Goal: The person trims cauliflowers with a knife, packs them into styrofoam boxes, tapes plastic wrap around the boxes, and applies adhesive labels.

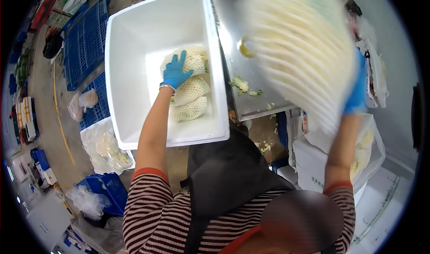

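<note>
My left hand (pixel 176 73), in a blue glove, reaches into a white foam box (pixel 127 66). Its fingers are spread over a cauliflower (pixel 196 60) in a white foam net. Below that hand, more netted cauliflowers (pixel 191 90) lie along the right side of the box floor. Close to the camera, my right hand (pixel 357 86), also blue-gloved, grips the right side of a large netted cauliflower (pixel 302 48). This one is smeared by motion, and part of the hand is hidden behind it.
A metal table (pixel 251 99) stands right of the box, with leaf scraps (pixel 242 84) and a yellow tape roll (pixel 245 47) on it. Blue pallets (pixel 85 43) lie on the floor at left. A bag of cauliflowers (pixel 363 148) is at right.
</note>
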{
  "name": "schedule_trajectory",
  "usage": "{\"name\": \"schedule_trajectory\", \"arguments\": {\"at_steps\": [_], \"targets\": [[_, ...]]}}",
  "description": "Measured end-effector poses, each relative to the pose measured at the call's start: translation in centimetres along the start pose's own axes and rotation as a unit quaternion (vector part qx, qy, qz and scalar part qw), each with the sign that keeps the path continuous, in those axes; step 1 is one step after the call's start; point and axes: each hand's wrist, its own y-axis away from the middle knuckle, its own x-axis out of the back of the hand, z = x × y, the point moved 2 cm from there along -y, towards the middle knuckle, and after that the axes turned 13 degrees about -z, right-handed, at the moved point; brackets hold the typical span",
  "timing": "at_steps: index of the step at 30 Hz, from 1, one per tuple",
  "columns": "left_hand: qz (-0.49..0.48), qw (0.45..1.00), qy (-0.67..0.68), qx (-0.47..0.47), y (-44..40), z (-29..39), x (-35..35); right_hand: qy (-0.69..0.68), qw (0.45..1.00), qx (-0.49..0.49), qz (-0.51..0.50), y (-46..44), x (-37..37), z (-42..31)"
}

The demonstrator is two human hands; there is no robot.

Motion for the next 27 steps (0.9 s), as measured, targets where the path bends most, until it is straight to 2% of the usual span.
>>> {"name": "schedule_trajectory", "arguments": {"at_steps": [2, 3, 5, 6, 7, 9, 10, 11, 12, 13, 16, 19, 21, 22, 23, 24, 25, 26, 27], "targets": [[0.028, 0.999, 0.013, -0.035, -1.2, -2.1, -2.1, -0.117, 0.975, -0.072, -0.172, -4.4, -12.9, 4.2], [0.008, 0.999, -0.016, -0.043, -2.5, -3.2, -3.5, -0.16, 0.948, -0.118, -0.25, -6.5, -19.3, 6.3], [0.063, 0.996, 0.038, -0.058, -0.4, -1.6, -1.9, -0.302, 0.874, -0.242, -0.294, -11.5, -27.8, 14.5], [0.077, 0.995, 0.033, -0.062, -0.5, -1.6, -2.0, -0.359, 0.828, -0.307, -0.301, -13.8, -32.1, 18.4], [0.07, 0.996, 0.03, -0.046, 0.0, -1.2, -1.6, -0.303, 0.864, -0.319, -0.245, -14.9, -35.4, 20.9], [0.033, 0.997, 0.049, -0.044, 0.6, -0.8, -0.2, -0.285, 0.884, -0.339, -0.15, -19.3, -38.8, 28.5], [0.029, 0.997, 0.053, -0.043, 1.1, -0.7, 0.2, -0.278, 0.895, -0.338, -0.09, -18.5, -39.7, 27.4], [0.025, 0.997, 0.058, -0.043, 1.4, -0.5, 0.7, -0.108, 0.942, -0.245, -0.202, -19.3, -40.2, 27.0], [0.017, 0.997, 0.063, -0.043, 1.4, -0.6, 1.3, 0.068, 0.94, -0.144, -0.3, -20.1, -40.4, 26.8], [0.017, 0.997, 0.065, -0.048, 1.4, -0.9, 1.5, 0.243, 0.891, -0.044, -0.381, -20.3, -40.2, 27.3], [0.01, 0.995, 0.087, -0.049, 1.4, -1.1, 1.5, 0.264, 0.831, -0.06, -0.486, -22.4, -39.7, 31.7], [0.021, 0.995, 0.093, -0.036, 1.1, -1.0, 1.9, 0.297, 0.812, -0.015, -0.502, -25.6, -41.0, 37.4], [0.034, 0.998, 0.057, -0.02, 1.4, -0.7, 1.7, 0.357, 0.784, 0.104, -0.498, -28.6, -42.4, 42.9], [0.032, 0.999, 0.033, -0.014, 1.6, -0.7, 1.8, 0.376, 0.759, 0.229, -0.479, -30.9, -42.8, 48.9], [0.042, 0.998, 0.046, -0.032, 2.1, -0.8, 2.0, 0.46, 0.739, 0.127, -0.476, -26.9, -41.5, 40.2], [0.07, 0.992, 0.053, -0.093, 2.1, -1.7, 1.9, 0.545, 0.692, 0.029, -0.472, -22.3, -40.2, 30.0], [0.073, 0.987, 0.063, -0.128, 1.9, -2.7, 1.7, 0.504, 0.727, -0.003, -0.466, -20.2, -40.5, 30.4], [0.071, 0.982, 0.031, -0.172, 1.8, -3.5, 1.9, 0.427, 0.787, -0.002, -0.447, -18.3, -39.7, 29.5], [-0.01, 0.991, 0.053, -0.124, 2.6, -3.4, 3.3, 0.211, 0.883, -0.022, -0.418, -15.7, -39.6, 29.4]]}}
